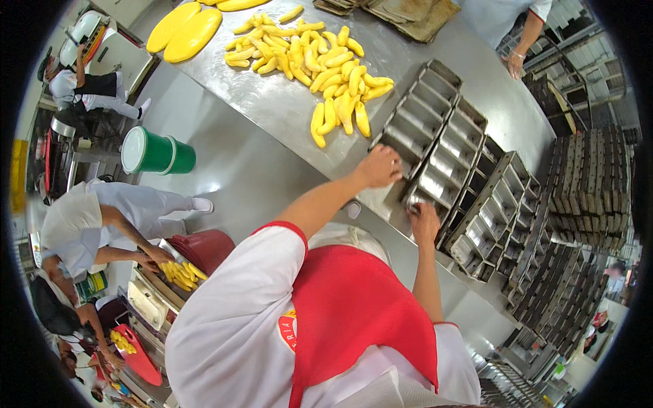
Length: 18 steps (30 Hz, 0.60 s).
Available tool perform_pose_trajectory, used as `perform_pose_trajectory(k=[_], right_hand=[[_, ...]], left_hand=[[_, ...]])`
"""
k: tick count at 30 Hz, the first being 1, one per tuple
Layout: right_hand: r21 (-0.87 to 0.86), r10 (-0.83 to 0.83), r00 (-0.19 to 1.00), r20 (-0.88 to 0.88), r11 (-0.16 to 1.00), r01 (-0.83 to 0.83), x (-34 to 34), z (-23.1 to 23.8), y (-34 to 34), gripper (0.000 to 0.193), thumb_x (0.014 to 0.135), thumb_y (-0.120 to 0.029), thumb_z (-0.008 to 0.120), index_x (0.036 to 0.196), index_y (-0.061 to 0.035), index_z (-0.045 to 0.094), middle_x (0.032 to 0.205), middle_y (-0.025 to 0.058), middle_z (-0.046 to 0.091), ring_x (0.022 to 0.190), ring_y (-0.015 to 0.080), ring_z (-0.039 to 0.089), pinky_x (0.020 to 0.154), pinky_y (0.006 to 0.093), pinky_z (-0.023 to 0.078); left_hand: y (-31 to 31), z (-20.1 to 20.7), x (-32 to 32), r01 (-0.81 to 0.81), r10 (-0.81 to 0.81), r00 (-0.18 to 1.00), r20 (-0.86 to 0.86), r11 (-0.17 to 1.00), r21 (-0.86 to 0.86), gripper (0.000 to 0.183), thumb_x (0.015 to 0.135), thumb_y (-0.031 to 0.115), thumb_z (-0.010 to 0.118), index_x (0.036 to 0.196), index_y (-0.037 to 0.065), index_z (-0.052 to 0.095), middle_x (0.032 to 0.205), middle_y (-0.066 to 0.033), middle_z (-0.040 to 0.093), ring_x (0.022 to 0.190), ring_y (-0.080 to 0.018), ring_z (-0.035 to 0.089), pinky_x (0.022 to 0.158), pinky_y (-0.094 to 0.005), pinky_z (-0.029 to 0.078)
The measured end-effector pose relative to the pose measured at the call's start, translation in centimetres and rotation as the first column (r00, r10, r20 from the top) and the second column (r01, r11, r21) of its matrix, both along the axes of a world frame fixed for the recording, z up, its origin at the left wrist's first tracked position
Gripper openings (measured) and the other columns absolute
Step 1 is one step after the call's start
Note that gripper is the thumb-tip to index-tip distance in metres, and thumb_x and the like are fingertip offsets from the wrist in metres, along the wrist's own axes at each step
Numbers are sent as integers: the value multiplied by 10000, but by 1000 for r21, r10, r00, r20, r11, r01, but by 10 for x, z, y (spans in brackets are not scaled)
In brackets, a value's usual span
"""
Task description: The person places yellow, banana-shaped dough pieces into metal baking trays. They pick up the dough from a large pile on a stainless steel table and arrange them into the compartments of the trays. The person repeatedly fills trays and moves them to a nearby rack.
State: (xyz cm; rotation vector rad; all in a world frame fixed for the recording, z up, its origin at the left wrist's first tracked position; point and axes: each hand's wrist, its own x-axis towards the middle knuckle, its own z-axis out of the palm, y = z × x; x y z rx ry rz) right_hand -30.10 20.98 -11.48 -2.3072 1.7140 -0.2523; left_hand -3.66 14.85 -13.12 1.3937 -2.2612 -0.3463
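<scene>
Two metal multi-compartment loaf pans lie side by side on the steel table before me. My left hand (381,165) has its fingers curled over the near end of the left loaf pan (425,102). At the near end of the neighbouring loaf pan (452,153), my right hand (425,223) is closed on the rim, its fingertips partly hidden. The compartments that show in both pans hold nothing. Left of the pans, a heap of yellow finger-shaped dough pieces (299,54) is spread over the table (258,102).
More loaf pans (490,217) stand to my right, with tall stacks (588,183) beyond. Flat yellow dough ovals (194,34) lie far left, dark flat sheets (415,13) at the back. A co-worker's hand (515,64) rests across the table. A green bucket (163,153) stands left, near other workers.
</scene>
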Motion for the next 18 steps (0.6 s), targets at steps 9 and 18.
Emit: perform_pose_trajectory(k=[9,18], right_hand=[[-74,58,910,411,997,-30,68,67,-71,291,870,-83,667,1157,-47,639,1123,174,634,1100,369,598,948,451,478],[-23,73,924,376,997,-70,270,-2,-154,435,908,-68,567,1329,25,503,1259,238,582,1177,403,566,999,415,465]], left_hand=[[-12,27,103,-658,644,696,-318,749,77,305,837,157,703,1139,129,681,1151,-118,632,1180,-341,549,1034,-448,420],[-30,-6,164,-634,885,458,-81,389,668,388,874,177,612,1219,-2,597,1135,-196,663,1115,-370,586,987,-457,473]])
